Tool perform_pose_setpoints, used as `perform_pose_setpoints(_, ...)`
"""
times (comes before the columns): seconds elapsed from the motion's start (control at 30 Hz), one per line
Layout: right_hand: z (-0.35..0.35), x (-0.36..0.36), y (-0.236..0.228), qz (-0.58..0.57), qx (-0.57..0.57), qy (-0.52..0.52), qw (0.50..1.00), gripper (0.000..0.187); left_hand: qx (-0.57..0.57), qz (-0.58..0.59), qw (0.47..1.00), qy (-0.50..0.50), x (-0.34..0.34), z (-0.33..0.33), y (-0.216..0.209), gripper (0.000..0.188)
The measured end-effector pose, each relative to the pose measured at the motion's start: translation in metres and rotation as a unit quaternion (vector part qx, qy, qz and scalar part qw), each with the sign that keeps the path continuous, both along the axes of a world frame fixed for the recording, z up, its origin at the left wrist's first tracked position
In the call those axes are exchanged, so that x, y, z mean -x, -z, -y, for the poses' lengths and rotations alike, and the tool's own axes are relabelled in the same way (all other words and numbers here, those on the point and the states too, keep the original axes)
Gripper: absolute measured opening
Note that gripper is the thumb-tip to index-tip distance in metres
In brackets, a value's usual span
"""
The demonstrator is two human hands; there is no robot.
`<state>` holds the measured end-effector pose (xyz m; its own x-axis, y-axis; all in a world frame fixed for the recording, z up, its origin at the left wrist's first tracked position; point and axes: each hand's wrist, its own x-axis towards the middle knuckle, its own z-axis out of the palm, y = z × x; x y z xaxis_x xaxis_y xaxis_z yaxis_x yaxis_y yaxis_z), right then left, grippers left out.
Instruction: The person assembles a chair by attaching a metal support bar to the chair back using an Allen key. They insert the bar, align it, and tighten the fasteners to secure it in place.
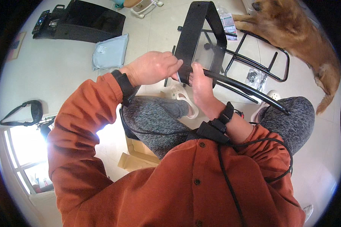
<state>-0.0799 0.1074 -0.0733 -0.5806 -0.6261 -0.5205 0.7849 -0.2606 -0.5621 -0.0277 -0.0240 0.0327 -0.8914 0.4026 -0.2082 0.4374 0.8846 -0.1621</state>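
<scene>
A black metal frame [188, 39] with a flat, wide front and an angular loop stands tilted in front of me. A black tube [250, 90] reaches from its lower end toward my right knee. My right hand [202, 86] is closed on the frame's lower end, thumb up and fingers partly hidden behind it. Close beside it, my left hand [152, 68] is closed in a pinch at the frame's left edge. A thin silvery piece [179, 77] shows below its fingertips; its exact kind is unclear.
Behind the frame, a black tubular rack [254, 56] lies on the floor near a clear plastic bag [256, 78] of small parts and a printed sheet [229, 26]. A brown dog [299, 34] lies at right. A grey parcel [110, 52] and an open cardboard box [138, 157] are at left.
</scene>
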Motion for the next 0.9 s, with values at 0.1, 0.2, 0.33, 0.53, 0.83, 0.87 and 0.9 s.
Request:
perform_pose_setpoints(0.1, -0.001, -0.001, 0.0, -0.01, -0.01, 0.0, 1.0, 0.022, -0.005, -0.006, 1.0, 0.028, 0.005, 0.003, 0.002, 0.037)
perform_pose_setpoints(0.2, -0.001, -0.002, 0.0, 0.01, 0.033, 0.015, 0.999, 0.022, -0.043, -0.024, 0.999, 0.011, 0.006, 0.001, 0.008, 0.029)
perform_pose_setpoints(0.33, -0.003, -0.001, -0.001, 0.011, 0.032, -0.004, 0.999, 0.023, -0.074, -0.056, 0.995, -0.041, 0.008, -0.003, 0.015, 0.023)
perform_pose_setpoints(0.53, 0.001, -0.002, 0.0, -0.005, 0.016, -0.006, 1.0, 0.024, -0.075, -0.113, 0.984, -0.111, 0.003, -0.01, 0.021, 0.023)
perform_pose_setpoints(0.83, 0.001, -0.006, 0.001, -0.009, 0.019, -0.005, 1.0, 0.024, -0.157, -0.135, 0.958, -0.2, 0.009, -0.015, 0.03, 0.029)
perform_pose_setpoints(0.87, 0.001, -0.006, 0.001, -0.01, 0.025, -0.002, 1.0, 0.024, -0.148, -0.13, 0.952, -0.234, 0.009, -0.017, 0.031, 0.03)
perform_pose_setpoints(0.9, 0.001, -0.007, 0.001, -0.01, 0.032, 0.001, 0.999, 0.024, -0.138, -0.126, 0.945, -0.267, 0.009, -0.019, 0.032, 0.031)
